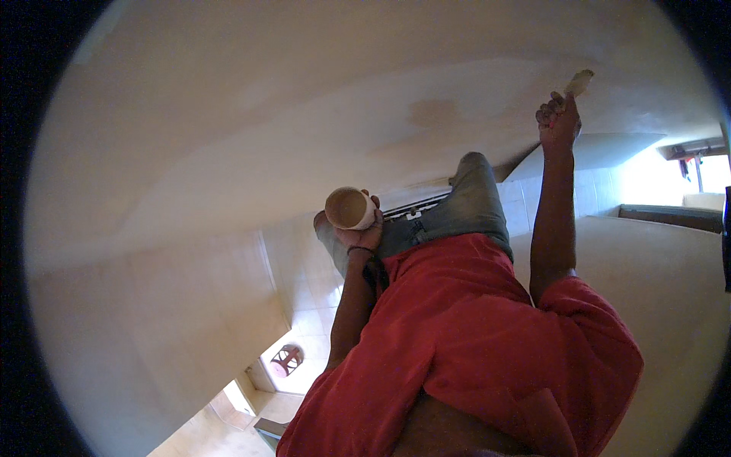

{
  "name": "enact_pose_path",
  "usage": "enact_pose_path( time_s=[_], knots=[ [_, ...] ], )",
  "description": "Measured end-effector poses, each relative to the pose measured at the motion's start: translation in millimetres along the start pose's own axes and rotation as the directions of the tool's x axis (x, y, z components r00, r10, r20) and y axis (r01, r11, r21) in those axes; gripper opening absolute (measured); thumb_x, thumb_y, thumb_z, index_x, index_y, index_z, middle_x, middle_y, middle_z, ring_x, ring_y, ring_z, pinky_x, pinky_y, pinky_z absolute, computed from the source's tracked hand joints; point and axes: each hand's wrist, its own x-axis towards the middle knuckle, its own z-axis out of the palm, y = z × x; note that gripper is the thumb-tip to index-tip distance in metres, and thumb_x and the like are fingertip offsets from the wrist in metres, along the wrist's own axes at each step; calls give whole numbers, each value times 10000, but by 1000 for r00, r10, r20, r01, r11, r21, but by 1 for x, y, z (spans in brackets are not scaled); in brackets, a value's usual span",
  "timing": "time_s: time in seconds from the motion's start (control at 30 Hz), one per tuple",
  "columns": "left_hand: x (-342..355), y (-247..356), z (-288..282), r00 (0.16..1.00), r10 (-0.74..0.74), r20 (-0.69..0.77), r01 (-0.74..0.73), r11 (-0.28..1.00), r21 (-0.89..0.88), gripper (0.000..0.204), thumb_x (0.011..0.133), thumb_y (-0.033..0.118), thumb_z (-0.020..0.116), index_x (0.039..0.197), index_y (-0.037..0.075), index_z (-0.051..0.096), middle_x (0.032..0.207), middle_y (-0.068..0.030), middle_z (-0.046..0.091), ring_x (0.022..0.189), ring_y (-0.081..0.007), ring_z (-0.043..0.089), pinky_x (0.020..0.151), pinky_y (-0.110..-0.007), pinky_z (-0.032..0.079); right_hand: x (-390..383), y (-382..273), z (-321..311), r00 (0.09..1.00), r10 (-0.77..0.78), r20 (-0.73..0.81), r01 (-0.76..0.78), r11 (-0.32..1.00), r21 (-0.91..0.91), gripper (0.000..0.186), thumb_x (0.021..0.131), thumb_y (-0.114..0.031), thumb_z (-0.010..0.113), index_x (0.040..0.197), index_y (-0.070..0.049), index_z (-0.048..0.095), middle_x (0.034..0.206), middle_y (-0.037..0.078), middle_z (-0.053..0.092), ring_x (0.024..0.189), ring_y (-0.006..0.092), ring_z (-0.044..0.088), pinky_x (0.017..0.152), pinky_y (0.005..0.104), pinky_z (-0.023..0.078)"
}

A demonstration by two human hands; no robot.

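Note:
My left hand [364, 232] is closed around a round, pale cup [349, 209], held up at about waist height. Its mouth faces the camera and the inside looks beige-brown; how full it is I cannot tell. Far out at the upper right, my right hand [560, 120] grips a paintbrush [580, 81], its broad pale head pointing up against the beige wall [304, 107]. The handle is mostly hidden in my fingers. A darker, damp-looking patch [434, 114] shows on the wall left of the brush.
Below my left arm a small stool [286, 360] stands on the tiled floor [308, 320]. A pale wall [655, 305] rises close on my right. At the far right is a bright opening [659, 177]. A dark rail-like strip [415, 208] runs between my legs.

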Motion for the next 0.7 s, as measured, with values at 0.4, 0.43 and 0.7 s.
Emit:
enact_pose_path(
  time_s=[0.4, 0.43, 0.7],
  knots=[
    [-11, -5, 33, 999, 25, -44, -23, 999, 44, 651, 823, 658, 492, 1259, 183, 583, 1218, -128, 615, 1091, -396, 578, 719, -472, 549, -21, 163, 160, 984, 84, -156, -151, 856, -494, 313, 972, -365, 550, 883, -75, 473, 646, 63, 509, 465, 200, 540, 369, 343, 434],
    [-12, -5, 33, 999, 26, -36, -25, 999, 38, 648, 826, 657, 490, 1259, 184, 584, 1218, -130, 615, 1091, -398, 577, 718, -475, 551, -37, 172, 169, 987, 98, -131, -151, 852, -502, 320, 973, -367, 547, 897, -66, 467, 635, 65, 504, 449, 201, 533, 356, 344, 423],
    [-16, -6, 37, 997, 62, -44, -59, 997, 51, 636, 835, 641, 478, 1257, 177, 581, 1224, -145, 607, 1088, -409, 570, 710, -486, 559, -110, 200, 166, 838, 444, 317, -106, 703, -703, 358, 999, -369, 479, 1009, -12, 501, 610, 76, 492, 411, 194, 515, 349, 359, 415]
  ],
)
